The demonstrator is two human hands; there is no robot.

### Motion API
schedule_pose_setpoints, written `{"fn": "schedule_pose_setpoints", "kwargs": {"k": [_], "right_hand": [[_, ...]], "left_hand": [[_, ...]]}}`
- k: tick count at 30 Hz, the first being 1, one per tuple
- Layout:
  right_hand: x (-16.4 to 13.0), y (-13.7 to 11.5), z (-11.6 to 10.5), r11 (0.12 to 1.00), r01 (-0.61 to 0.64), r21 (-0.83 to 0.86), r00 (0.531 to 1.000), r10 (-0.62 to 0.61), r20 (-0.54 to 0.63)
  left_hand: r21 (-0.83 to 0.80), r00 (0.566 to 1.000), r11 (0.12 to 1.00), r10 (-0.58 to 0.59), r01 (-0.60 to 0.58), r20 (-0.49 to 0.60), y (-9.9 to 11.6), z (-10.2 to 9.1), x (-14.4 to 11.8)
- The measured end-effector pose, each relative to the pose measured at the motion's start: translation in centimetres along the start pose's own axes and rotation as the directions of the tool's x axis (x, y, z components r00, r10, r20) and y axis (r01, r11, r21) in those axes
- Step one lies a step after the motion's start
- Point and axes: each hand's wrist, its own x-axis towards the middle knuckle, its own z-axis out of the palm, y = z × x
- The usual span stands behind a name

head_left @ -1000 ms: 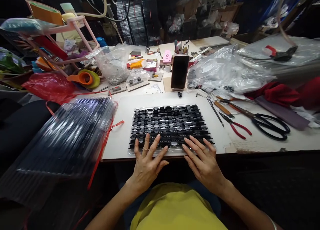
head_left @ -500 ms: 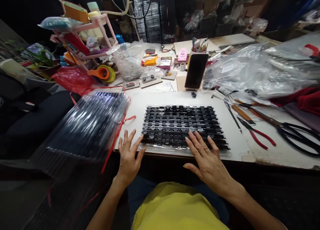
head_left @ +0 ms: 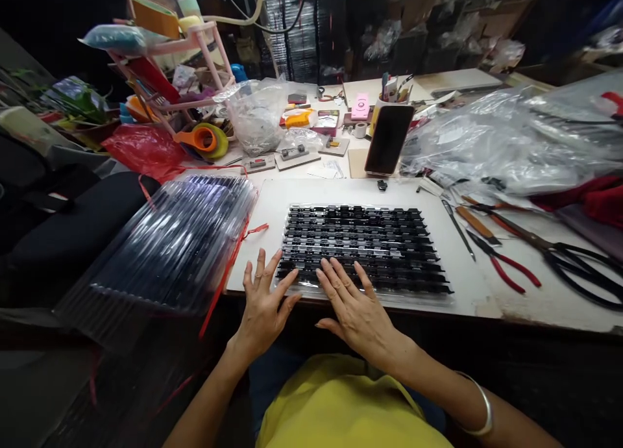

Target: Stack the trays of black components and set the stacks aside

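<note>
A clear plastic tray [head_left: 379, 295] lies on a white board, filled with rows of black plastic parts [head_left: 360, 240]. My left hand [head_left: 265, 303] is at the tray's near left corner, its fingers spread and nothing held. Flat across the near rows rest the fingertips of my right hand [head_left: 357, 305], with the thumb held apart toward the table edge. To the left, a stack of clear trays [head_left: 170, 247] with dark contents leans over the table edge, with red string [head_left: 226, 266] along its side.
Behind the tray a phone [head_left: 389, 139] stands upright beside a small black piece [head_left: 382, 185]. Red-handled pliers [head_left: 506, 266], large scissors [head_left: 579, 260] and a pointed tool [head_left: 458, 230] lie on the right. Clear plastic bags [head_left: 487, 136] cover the back right. A pink rack [head_left: 209, 52] stands back left.
My right hand has slid left along the near rows, closer to my left hand. My left hand has shifted slightly right. The tray stays in place on the board.
</note>
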Motion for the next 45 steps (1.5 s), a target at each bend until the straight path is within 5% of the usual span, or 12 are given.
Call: {"fn": "schedule_pose_setpoints", "kwargs": {"k": [5, 9, 20, 26, 31, 36, 41, 45], "right_hand": [[-0.7, 1.9, -1.9, 0.988, -0.146, -0.048, 0.988, 0.143, -0.059], [-2.1, 2.2, -1.8, 0.997, -0.067, -0.041, 0.997, 0.066, -0.028], [-2.6, 2.3, -0.8, 0.998, -0.055, -0.043, 0.997, 0.053, -0.049], [-2.1, 2.8, -1.8, 1.0, -0.015, -0.023, 1.0, 0.015, 0.001], [0.5, 7.9, -3.6, 0.997, -0.047, 0.063, 0.988, 0.037, 0.149], [5.8, 13.2, -2.2, 0.968, -0.188, 0.168, 0.926, 0.118, 0.36], [7.8, 13.6, -0.8, 0.966, -0.133, 0.22, 0.908, 0.029, 0.419], [7.5, 12.9, -1.4, 0.965, -0.115, 0.235, 0.905, 0.004, 0.426]], "left_hand": [[-0.022, 0.994, 0.994, 0.105, -0.105, 0.023, 1.8, 0.8, 1.3], [-0.013, 0.979, 0.98, 0.198, -0.198, 0.047, 2.9, 1.8, 2.1], [0.006, 0.976, 0.976, 0.219, -0.219, 0.018, 3.4, 1.7, 2.2], [-0.096, 0.973, 0.985, 0.156, -0.142, 0.167, 3.3, 0.8, 2.3], [-0.066, 0.968, 0.998, 0.022, -0.006, 0.249, 0.5, 0.0, 7.0], [-0.034, 0.908, 0.999, 0.01, 0.005, 0.418, -1.5, 2.0, 13.9], [-0.052, 0.859, 0.993, 0.115, -0.103, 0.499, -1.6, 4.1, 16.0], [-0.078, 0.884, 0.997, 0.047, -0.012, 0.466, -2.8, 3.5, 15.4]]}}
